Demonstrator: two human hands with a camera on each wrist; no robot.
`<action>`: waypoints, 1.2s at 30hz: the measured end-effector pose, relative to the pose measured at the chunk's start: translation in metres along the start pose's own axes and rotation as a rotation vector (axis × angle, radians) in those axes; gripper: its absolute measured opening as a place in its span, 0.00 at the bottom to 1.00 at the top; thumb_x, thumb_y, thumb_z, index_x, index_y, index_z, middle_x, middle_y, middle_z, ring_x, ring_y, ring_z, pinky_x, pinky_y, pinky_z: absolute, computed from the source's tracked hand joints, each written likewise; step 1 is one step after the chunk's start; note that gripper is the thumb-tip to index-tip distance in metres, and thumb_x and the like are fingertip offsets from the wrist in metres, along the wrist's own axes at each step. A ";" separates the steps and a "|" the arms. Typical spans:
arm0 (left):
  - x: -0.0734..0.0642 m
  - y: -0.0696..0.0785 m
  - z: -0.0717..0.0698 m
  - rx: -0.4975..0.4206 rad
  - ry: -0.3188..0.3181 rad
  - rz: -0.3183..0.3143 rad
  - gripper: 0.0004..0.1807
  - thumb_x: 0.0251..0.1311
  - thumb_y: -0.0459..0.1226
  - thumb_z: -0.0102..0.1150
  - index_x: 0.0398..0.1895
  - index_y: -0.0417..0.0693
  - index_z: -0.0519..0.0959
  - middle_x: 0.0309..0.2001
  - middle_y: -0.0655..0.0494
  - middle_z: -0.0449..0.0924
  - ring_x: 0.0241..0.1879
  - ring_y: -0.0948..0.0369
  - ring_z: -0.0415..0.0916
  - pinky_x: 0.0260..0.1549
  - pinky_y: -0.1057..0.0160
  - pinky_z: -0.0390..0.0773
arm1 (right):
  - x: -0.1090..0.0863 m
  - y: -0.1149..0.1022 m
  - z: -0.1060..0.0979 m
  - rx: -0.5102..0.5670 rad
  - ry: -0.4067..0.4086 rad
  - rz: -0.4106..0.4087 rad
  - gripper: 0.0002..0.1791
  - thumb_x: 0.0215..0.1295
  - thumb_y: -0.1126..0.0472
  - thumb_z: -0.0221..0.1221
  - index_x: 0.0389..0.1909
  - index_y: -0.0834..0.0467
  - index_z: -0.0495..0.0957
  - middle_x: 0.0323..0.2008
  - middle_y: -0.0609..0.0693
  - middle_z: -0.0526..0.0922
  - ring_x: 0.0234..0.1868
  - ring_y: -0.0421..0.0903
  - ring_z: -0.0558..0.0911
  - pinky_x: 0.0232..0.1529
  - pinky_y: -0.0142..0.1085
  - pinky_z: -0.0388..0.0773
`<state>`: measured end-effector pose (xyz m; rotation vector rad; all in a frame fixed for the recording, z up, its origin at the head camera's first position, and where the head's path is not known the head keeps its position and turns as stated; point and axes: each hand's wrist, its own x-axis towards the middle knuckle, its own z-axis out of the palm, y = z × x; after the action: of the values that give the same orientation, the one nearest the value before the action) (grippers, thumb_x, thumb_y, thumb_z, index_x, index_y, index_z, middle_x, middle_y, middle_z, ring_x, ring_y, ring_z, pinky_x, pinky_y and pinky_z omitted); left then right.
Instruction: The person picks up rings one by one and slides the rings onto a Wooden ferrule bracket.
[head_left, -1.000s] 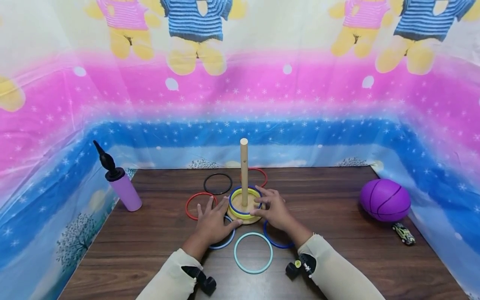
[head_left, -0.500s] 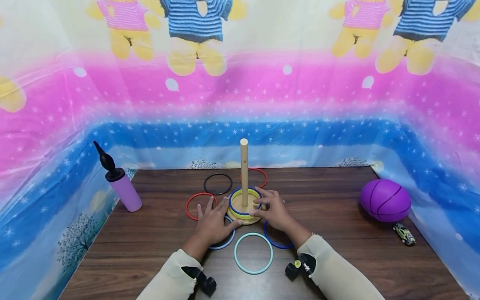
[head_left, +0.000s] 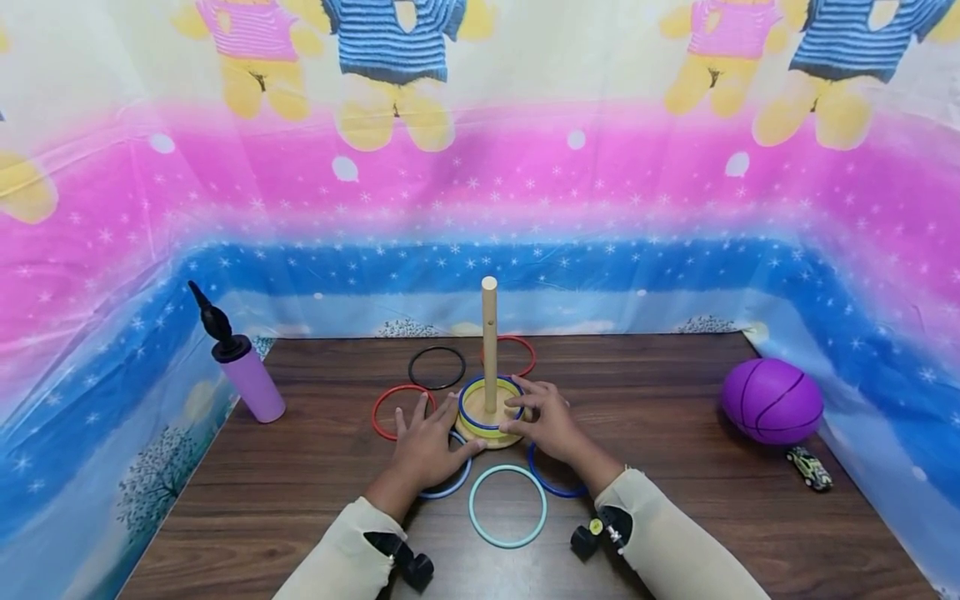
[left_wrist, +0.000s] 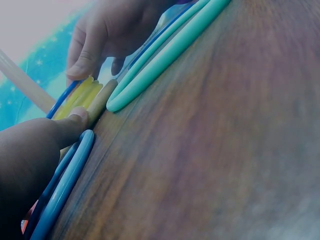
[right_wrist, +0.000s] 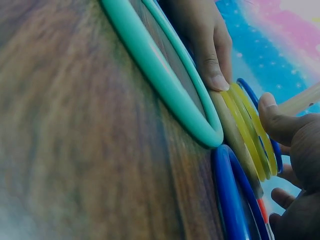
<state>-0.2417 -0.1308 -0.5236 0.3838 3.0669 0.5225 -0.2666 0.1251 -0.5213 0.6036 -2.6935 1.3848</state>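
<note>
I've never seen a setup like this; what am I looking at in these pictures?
There's no machine: a person works bare-handed. The wide picture is taken from the person's head, the two tilted close-ups from the wrists. On the table, a wooden peg rises through stacked yellow rings, with loose rings around, plus a pump, purple ball and toy car. The left hand touches the peg's base. The right hand touches the top blue ring; whether it grips is unclear.

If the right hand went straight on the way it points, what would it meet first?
Most likely the top blue ring, stacked on yellow rings. The right hand looks right at its rim, though exact contact is unclear. The wooden pole stands farther in.
</note>
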 end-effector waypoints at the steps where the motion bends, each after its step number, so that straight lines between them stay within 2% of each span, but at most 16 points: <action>1: 0.000 0.000 0.000 0.000 0.002 0.000 0.54 0.70 0.73 0.57 0.88 0.53 0.61 0.86 0.51 0.63 0.88 0.35 0.47 0.80 0.18 0.42 | 0.000 0.000 0.000 0.001 -0.001 0.001 0.23 0.65 0.53 0.78 0.59 0.55 0.91 0.82 0.54 0.71 0.80 0.64 0.66 0.77 0.79 0.52; 9: 0.000 0.000 -0.001 -0.005 -0.006 -0.007 0.54 0.70 0.74 0.56 0.89 0.55 0.60 0.86 0.53 0.62 0.89 0.36 0.46 0.80 0.19 0.40 | 0.001 0.001 0.000 -0.007 -0.012 0.002 0.28 0.65 0.54 0.78 0.64 0.56 0.88 0.82 0.55 0.71 0.80 0.64 0.69 0.76 0.69 0.67; 19: 0.000 0.000 -0.001 0.000 0.004 0.001 0.53 0.70 0.73 0.56 0.89 0.56 0.61 0.86 0.53 0.63 0.88 0.36 0.47 0.80 0.19 0.42 | 0.000 0.000 -0.001 -0.020 -0.010 -0.029 0.32 0.64 0.55 0.79 0.67 0.59 0.85 0.83 0.59 0.69 0.81 0.68 0.67 0.77 0.70 0.68; 26: -0.002 0.001 -0.002 0.000 0.000 -0.007 0.53 0.70 0.73 0.57 0.88 0.56 0.61 0.86 0.53 0.63 0.88 0.36 0.48 0.80 0.19 0.42 | -0.001 0.001 -0.003 0.000 0.033 -0.077 0.30 0.64 0.57 0.79 0.66 0.62 0.86 0.81 0.62 0.71 0.80 0.70 0.69 0.75 0.70 0.70; 31: -0.002 0.002 -0.002 0.008 -0.007 -0.017 0.53 0.69 0.74 0.56 0.89 0.56 0.60 0.87 0.54 0.62 0.89 0.36 0.47 0.80 0.19 0.41 | -0.001 0.006 -0.005 -0.002 0.051 -0.081 0.29 0.64 0.56 0.79 0.65 0.61 0.86 0.80 0.60 0.73 0.79 0.67 0.70 0.75 0.69 0.69; 36: -0.001 0.001 -0.001 0.009 -0.010 -0.018 0.54 0.69 0.74 0.56 0.89 0.56 0.60 0.87 0.54 0.62 0.89 0.36 0.47 0.81 0.20 0.41 | -0.010 0.009 -0.013 0.015 0.036 -0.057 0.29 0.66 0.56 0.78 0.66 0.60 0.86 0.81 0.60 0.72 0.80 0.68 0.68 0.77 0.71 0.66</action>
<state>-0.2407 -0.1300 -0.5227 0.3575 3.0613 0.5041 -0.2623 0.1430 -0.5228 0.6449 -2.6198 1.3889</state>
